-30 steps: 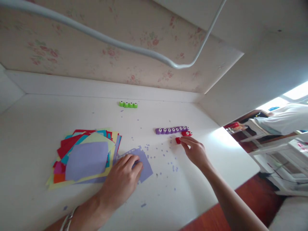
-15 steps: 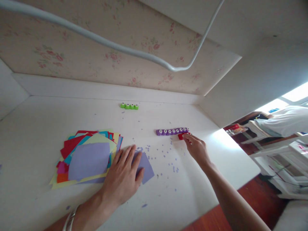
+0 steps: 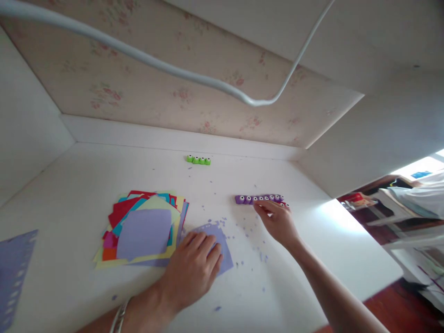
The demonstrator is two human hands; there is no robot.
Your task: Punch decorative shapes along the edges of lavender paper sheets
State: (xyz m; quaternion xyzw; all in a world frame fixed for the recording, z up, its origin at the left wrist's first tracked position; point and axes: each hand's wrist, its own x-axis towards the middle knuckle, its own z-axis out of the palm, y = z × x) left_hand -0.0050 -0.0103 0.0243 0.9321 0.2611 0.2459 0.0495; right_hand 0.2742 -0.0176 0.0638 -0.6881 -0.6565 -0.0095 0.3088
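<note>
My left hand (image 3: 194,270) lies flat, fingers spread a little, on a loose purple paper sheet (image 3: 222,243) with punched holes along its edge. It holds nothing. My right hand (image 3: 277,221) reaches to the near side of a row of purple punches (image 3: 258,199) with white eyes. Its fingers are curled together against the row, and what they pinch is hidden. A sliver of a red punch (image 3: 285,204) shows past the knuckles at the row's right end.
A stack of coloured paper squares (image 3: 145,229) lies left of my left hand. A short row of green punches (image 3: 198,160) sits near the back wall. Purple paper bits (image 3: 243,226) are scattered about. Another punched purple sheet (image 3: 14,268) lies far left. A white tube (image 3: 173,69) hangs overhead.
My right hand carried a red punch up to the purple row's right end, then slid left along the row. The left hand shifted slightly on the purple sheet. The view swung left.
</note>
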